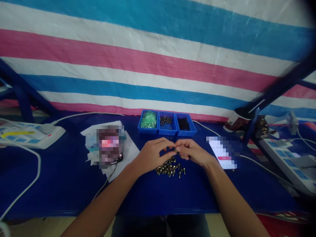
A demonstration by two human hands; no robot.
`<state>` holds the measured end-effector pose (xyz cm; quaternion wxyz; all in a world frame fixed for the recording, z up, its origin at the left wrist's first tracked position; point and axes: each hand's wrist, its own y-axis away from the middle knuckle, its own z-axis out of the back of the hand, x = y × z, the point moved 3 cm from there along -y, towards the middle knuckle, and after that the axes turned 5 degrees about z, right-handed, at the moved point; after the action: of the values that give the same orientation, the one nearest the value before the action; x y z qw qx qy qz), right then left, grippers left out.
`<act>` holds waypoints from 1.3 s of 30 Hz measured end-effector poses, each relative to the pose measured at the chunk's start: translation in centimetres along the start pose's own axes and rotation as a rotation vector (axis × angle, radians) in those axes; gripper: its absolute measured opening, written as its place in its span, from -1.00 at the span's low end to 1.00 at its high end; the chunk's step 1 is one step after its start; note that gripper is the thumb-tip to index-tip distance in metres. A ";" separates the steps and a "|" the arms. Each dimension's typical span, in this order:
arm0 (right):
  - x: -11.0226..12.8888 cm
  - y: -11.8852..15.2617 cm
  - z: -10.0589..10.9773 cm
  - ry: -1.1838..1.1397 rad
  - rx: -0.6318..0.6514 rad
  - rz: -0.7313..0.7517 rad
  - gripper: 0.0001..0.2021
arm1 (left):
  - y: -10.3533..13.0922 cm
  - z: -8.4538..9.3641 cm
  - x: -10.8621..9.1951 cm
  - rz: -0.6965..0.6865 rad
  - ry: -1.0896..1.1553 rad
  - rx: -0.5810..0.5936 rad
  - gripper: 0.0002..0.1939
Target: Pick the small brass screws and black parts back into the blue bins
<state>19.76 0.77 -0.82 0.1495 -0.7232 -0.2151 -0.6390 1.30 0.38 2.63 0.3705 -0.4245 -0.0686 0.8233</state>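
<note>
My left hand (158, 152) and my right hand (189, 150) meet above the table, thumbs and forefingers pinched together. Between their fingertips shows a small brass-coloured screw (175, 150), mostly covered by the fingers. Just below the hands lies a loose pile of similar screws (170, 169) with dark, thicker heads. Behind the hands stand three joined blue bins: the left bin (148, 131) has green plastic pieces, the middle bin (168, 132) small metal screws, and the right bin (187, 133) black small parts.
Left of my hands, a blurred-out device lies on white paper (130, 148). A lit phone (223, 154) rests at the right. Power strips (49, 136) with white cables flank both sides, and a cup (235, 120) stands at the back right. A striped sheet hangs behind the blue table (74, 187).
</note>
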 end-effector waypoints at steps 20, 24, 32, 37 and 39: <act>0.3 -1.1 -1.6 0.086 -0.112 0.208 -0.74 | -0.4 0.6 0.7 0.071 0.073 -0.153 -0.88; 0.5 -1.1 -1.9 0.132 -0.137 0.228 -0.71 | -0.5 0.7 0.6 0.095 0.090 -0.161 -0.88; 0.1 -1.4 -1.9 0.148 -0.166 0.267 -0.71 | -0.5 0.7 0.7 0.110 0.051 -0.166 -0.89; -0.6 -1.7 -1.9 0.066 -0.193 0.251 -0.70 | -0.3 0.7 0.8 0.050 -0.017 -0.145 -0.84; -0.7 -1.8 -2.1 0.043 -0.210 0.240 -0.69 | -0.2 0.6 0.9 0.033 -0.036 -0.153 -0.83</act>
<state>16.98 1.16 -1.32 0.1530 -0.7414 -0.0562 -0.6510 0.65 1.28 2.53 0.3221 -0.4376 -0.1309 0.8292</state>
